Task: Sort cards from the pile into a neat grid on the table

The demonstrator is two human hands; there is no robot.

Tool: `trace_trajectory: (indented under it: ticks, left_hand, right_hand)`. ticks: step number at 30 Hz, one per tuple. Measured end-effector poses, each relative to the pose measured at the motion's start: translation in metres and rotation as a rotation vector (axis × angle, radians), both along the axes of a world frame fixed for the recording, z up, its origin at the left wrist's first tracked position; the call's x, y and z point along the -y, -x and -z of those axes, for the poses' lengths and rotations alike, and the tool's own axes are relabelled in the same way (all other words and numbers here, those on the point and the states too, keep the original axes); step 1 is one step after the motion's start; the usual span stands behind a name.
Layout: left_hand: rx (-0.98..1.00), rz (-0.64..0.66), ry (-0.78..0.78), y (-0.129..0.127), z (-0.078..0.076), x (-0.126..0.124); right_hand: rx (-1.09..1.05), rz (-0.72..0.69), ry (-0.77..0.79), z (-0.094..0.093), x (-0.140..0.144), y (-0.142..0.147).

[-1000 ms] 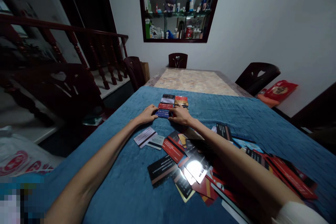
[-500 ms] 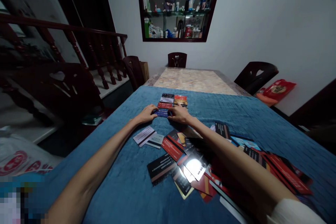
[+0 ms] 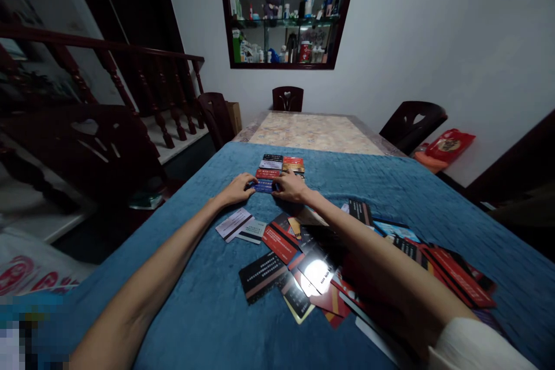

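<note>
Both arms reach forward over a blue cloth [image 3: 208,312] on a long table. My left hand [image 3: 237,189] and my right hand [image 3: 289,187] rest on either side of a blue card [image 3: 263,186], fingertips touching its ends. That card is the nearest in a small neat group of cards [image 3: 280,165] laid in rows, red, black and white. Closer to me lies a loose heap of cards [image 3: 312,269], mostly red and black, partly under my right forearm. Two pale cards [image 3: 241,226] lie apart at the heap's left.
Bare marble tabletop [image 3: 316,134] shows beyond the cloth. Dark wooden chairs stand at the far end [image 3: 287,98], left [image 3: 215,115] and right [image 3: 411,124]. A stair railing [image 3: 108,78] runs on the left. A wall niche [image 3: 284,11] holds bottles and a plush toy. A red bag [image 3: 446,147] lies at the right.
My hands stay on the blue card and have hardly moved. The view has shifted slightly, so everything sits a little further left and lower in the picture.
</note>
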State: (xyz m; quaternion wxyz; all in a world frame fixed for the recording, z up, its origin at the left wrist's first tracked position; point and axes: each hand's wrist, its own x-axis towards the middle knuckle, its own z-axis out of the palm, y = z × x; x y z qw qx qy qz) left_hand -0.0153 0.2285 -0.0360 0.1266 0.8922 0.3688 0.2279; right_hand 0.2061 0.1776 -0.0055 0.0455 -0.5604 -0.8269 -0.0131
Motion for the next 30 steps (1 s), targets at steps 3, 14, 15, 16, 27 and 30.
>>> trace_trajectory:
  ticks: [3, 14, 15, 16, 27, 30]
  left_hand:
    - [0.003, -0.004, -0.01, 0.001, 0.001, 0.0]
    - [0.017, -0.026, 0.0, 0.001, -0.002, 0.005]
    - [0.027, -0.027, -0.001, 0.001, -0.003, 0.006]
    - [0.039, -0.028, -0.006, 0.001, -0.004, 0.007]
    - [0.159, -0.084, -0.104, -0.006, -0.014, 0.019]
    - [0.171, -0.088, -0.156, -0.01, -0.02, 0.026]
  right_hand:
    - [0.012, -0.005, -0.006, -0.002, 0.002, 0.001]
    - [0.012, -0.015, -0.032, -0.013, 0.014, -0.009]
    - [0.01, -0.016, -0.036, -0.015, 0.017, -0.011]
    - [0.008, -0.014, -0.042, -0.017, 0.021, -0.013]
    - [-0.075, -0.027, -0.15, -0.028, 0.078, -0.055]
    - [-0.115, -0.043, -0.193, -0.026, 0.093, -0.069]
